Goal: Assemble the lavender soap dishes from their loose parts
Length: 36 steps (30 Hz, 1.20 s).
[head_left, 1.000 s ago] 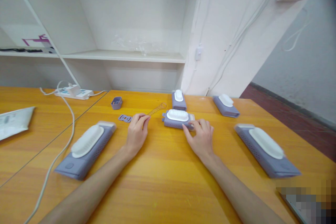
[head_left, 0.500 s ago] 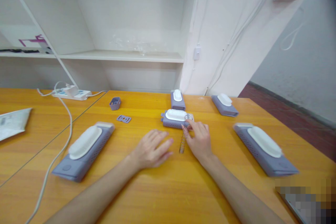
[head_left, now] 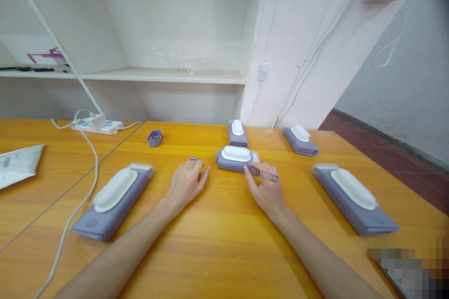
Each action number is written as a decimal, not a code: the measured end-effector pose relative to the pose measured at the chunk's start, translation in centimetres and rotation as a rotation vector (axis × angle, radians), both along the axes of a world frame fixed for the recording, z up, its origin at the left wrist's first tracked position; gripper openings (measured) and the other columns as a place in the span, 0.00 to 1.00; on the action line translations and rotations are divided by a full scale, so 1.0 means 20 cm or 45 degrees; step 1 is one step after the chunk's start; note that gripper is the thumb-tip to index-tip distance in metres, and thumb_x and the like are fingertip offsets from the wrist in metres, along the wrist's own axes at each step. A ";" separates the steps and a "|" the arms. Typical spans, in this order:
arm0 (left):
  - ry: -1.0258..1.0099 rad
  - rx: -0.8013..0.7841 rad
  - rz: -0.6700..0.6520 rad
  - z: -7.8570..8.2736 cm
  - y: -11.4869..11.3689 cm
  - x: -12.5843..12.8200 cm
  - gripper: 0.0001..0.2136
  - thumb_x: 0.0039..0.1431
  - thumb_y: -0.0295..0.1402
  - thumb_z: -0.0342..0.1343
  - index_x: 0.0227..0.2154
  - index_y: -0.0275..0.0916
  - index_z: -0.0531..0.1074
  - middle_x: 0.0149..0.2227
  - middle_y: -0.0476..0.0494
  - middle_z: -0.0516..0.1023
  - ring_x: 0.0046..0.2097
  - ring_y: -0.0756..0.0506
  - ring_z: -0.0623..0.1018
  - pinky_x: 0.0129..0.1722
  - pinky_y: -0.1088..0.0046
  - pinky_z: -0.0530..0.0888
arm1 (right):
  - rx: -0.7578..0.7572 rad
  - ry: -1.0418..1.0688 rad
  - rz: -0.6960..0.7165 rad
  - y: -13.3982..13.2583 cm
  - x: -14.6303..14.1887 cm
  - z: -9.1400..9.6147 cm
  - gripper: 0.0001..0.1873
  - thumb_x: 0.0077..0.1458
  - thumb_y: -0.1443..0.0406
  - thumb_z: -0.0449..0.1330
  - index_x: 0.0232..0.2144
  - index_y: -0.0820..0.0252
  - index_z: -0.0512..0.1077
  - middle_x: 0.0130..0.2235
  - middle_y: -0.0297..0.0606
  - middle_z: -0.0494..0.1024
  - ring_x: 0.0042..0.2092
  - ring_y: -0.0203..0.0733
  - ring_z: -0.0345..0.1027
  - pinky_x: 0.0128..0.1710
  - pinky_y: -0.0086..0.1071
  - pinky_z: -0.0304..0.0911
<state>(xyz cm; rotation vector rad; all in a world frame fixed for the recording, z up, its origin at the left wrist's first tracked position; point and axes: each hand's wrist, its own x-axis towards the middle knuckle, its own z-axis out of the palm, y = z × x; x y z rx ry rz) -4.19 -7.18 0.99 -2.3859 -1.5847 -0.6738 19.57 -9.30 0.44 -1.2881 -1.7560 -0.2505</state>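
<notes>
My right hand point(head_left: 267, 190) pinches a coil spring point(head_left: 265, 174) that lies slanted across its fingers. It is just in front of a small purple device with a white ribbed top point(head_left: 235, 158). My left hand point(head_left: 185, 183) rests on the wooden table point(head_left: 217, 238) to the left of that device. Its fingers lie over a small flat purple piece point(head_left: 193, 159), of which only an edge shows at the fingertips.
Two large purple devices with white tops lie at the left point(head_left: 112, 200) and the right point(head_left: 354, 198). Two smaller ones point(head_left: 237, 133) point(head_left: 300, 140) and a purple cap point(head_left: 155, 138) sit farther back. A power strip point(head_left: 94, 125) with a white cable is at the far left, beside a paper sheet point(head_left: 17, 164).
The spring passed from my left hand to my right hand, which now holds it slanted. My left hand moved back out, and the flat purple piece shifted right under its fingers.
</notes>
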 end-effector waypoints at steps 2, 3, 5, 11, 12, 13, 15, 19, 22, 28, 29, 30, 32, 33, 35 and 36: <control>0.082 0.039 -0.053 0.01 -0.03 0.03 0.13 0.62 0.41 0.43 0.37 0.39 0.69 0.35 0.39 0.74 0.39 0.42 0.72 0.38 0.67 0.67 | 0.000 0.018 0.004 0.00 0.00 -0.01 0.07 0.56 0.62 0.55 0.34 0.58 0.70 0.32 0.39 0.75 0.36 0.43 0.67 0.39 0.38 0.59; 0.119 0.061 0.023 0.01 -0.05 0.05 0.14 0.61 0.42 0.44 0.36 0.38 0.69 0.35 0.38 0.73 0.39 0.41 0.72 0.37 0.67 0.67 | -0.005 0.029 0.010 0.00 0.00 -0.01 0.07 0.56 0.62 0.55 0.34 0.58 0.70 0.32 0.39 0.75 0.36 0.43 0.67 0.39 0.38 0.60; 0.188 0.060 0.229 0.01 -0.07 0.07 0.17 0.61 0.44 0.44 0.33 0.36 0.70 0.33 0.35 0.72 0.38 0.39 0.72 0.34 0.65 0.67 | -0.016 0.053 0.031 0.00 0.00 -0.01 0.07 0.56 0.62 0.56 0.35 0.58 0.69 0.33 0.39 0.75 0.36 0.43 0.67 0.39 0.38 0.61; 0.312 -0.073 0.167 0.00 -0.08 0.07 0.12 0.63 0.31 0.42 0.33 0.35 0.70 0.30 0.36 0.72 0.34 0.40 0.73 0.30 0.67 0.67 | -0.050 0.137 0.141 -0.01 0.00 -0.01 0.07 0.56 0.63 0.56 0.38 0.57 0.68 0.35 0.40 0.74 0.39 0.43 0.69 0.41 0.37 0.64; 0.308 -0.064 0.137 0.01 -0.08 0.07 0.12 0.62 0.31 0.43 0.33 0.35 0.70 0.31 0.36 0.72 0.35 0.40 0.72 0.31 0.66 0.67 | -0.053 0.149 0.152 -0.01 0.00 -0.01 0.07 0.56 0.63 0.56 0.38 0.57 0.68 0.36 0.39 0.74 0.39 0.42 0.69 0.41 0.37 0.65; 0.290 -0.043 0.124 0.01 -0.08 0.06 0.11 0.62 0.32 0.44 0.33 0.36 0.70 0.32 0.37 0.72 0.36 0.40 0.72 0.32 0.66 0.68 | -0.056 0.160 0.160 -0.01 0.00 -0.01 0.07 0.56 0.63 0.56 0.38 0.57 0.68 0.36 0.39 0.74 0.39 0.42 0.69 0.41 0.37 0.65; 0.218 0.009 0.099 0.00 -0.06 0.06 0.10 0.61 0.36 0.46 0.35 0.37 0.70 0.35 0.37 0.73 0.40 0.40 0.72 0.36 0.65 0.68 | -0.063 0.175 0.174 -0.01 0.00 -0.01 0.07 0.56 0.63 0.55 0.38 0.56 0.68 0.36 0.39 0.74 0.39 0.42 0.69 0.41 0.37 0.65; 0.073 -0.031 -0.163 -0.02 -0.02 0.04 0.10 0.62 0.36 0.46 0.38 0.39 0.70 0.38 0.40 0.74 0.41 0.43 0.73 0.41 0.67 0.68 | -0.103 0.186 0.192 -0.01 -0.01 -0.01 0.07 0.56 0.63 0.55 0.38 0.56 0.68 0.36 0.39 0.75 0.39 0.43 0.70 0.41 0.37 0.66; 0.102 -0.062 -0.356 -0.03 -0.02 0.02 0.09 0.63 0.32 0.45 0.37 0.40 0.71 0.33 0.41 0.75 0.36 0.44 0.74 0.38 0.68 0.68 | -0.134 0.213 0.218 -0.02 -0.01 -0.01 0.07 0.56 0.62 0.56 0.38 0.56 0.69 0.36 0.39 0.76 0.39 0.43 0.71 0.40 0.36 0.67; 0.184 -0.046 -0.405 -0.03 -0.08 0.05 0.19 0.61 0.24 0.42 0.54 0.39 0.61 0.33 0.41 0.76 0.36 0.43 0.76 0.34 0.70 0.71 | -0.308 0.475 0.279 -0.01 -0.02 -0.02 0.10 0.54 0.58 0.58 0.37 0.57 0.70 0.34 0.38 0.78 0.32 0.41 0.74 0.34 0.34 0.71; 0.130 -0.071 -0.380 -0.04 -0.08 0.06 0.19 0.61 0.24 0.42 0.54 0.40 0.61 0.34 0.41 0.76 0.36 0.43 0.76 0.34 0.70 0.71 | -0.357 0.532 0.289 0.00 -0.02 -0.02 0.11 0.54 0.57 0.58 0.36 0.57 0.70 0.34 0.38 0.78 0.32 0.42 0.74 0.33 0.34 0.71; 0.059 -0.103 -0.360 -0.04 -0.09 0.08 0.18 0.61 0.25 0.42 0.54 0.41 0.61 0.35 0.41 0.77 0.37 0.44 0.77 0.34 0.71 0.72 | -0.405 0.591 0.302 0.00 -0.02 -0.01 0.12 0.53 0.57 0.58 0.36 0.57 0.70 0.33 0.39 0.78 0.31 0.42 0.75 0.33 0.35 0.71; -0.109 -0.174 -0.353 -0.05 -0.09 0.10 0.17 0.62 0.27 0.42 0.53 0.43 0.61 0.39 0.42 0.77 0.38 0.44 0.78 0.36 0.71 0.73 | -0.492 0.701 0.335 0.01 -0.01 -0.01 0.13 0.52 0.55 0.59 0.35 0.58 0.70 0.31 0.39 0.78 0.30 0.44 0.75 0.31 0.35 0.72; -0.195 -0.208 -0.363 -0.06 -0.09 0.11 0.16 0.63 0.28 0.41 0.52 0.44 0.62 0.40 0.43 0.77 0.40 0.45 0.78 0.37 0.71 0.73 | -0.532 0.749 0.353 0.02 -0.01 0.00 0.14 0.52 0.55 0.59 0.34 0.59 0.69 0.30 0.39 0.78 0.29 0.44 0.75 0.30 0.35 0.72; -0.353 -0.267 -0.395 -0.05 -0.08 0.13 0.14 0.64 0.30 0.41 0.51 0.45 0.63 0.43 0.44 0.77 0.42 0.46 0.78 0.40 0.71 0.73 | -0.603 0.830 0.383 0.02 -0.01 0.00 0.15 0.51 0.54 0.60 0.33 0.59 0.68 0.27 0.38 0.77 0.28 0.45 0.75 0.28 0.35 0.71; -0.417 -0.296 -0.416 -0.05 -0.07 0.14 0.13 0.64 0.31 0.41 0.50 0.44 0.63 0.44 0.44 0.77 0.42 0.46 0.77 0.41 0.72 0.72 | -0.625 0.859 0.396 0.02 -0.01 0.00 0.15 0.51 0.53 0.60 0.32 0.59 0.68 0.26 0.37 0.77 0.28 0.45 0.75 0.28 0.35 0.71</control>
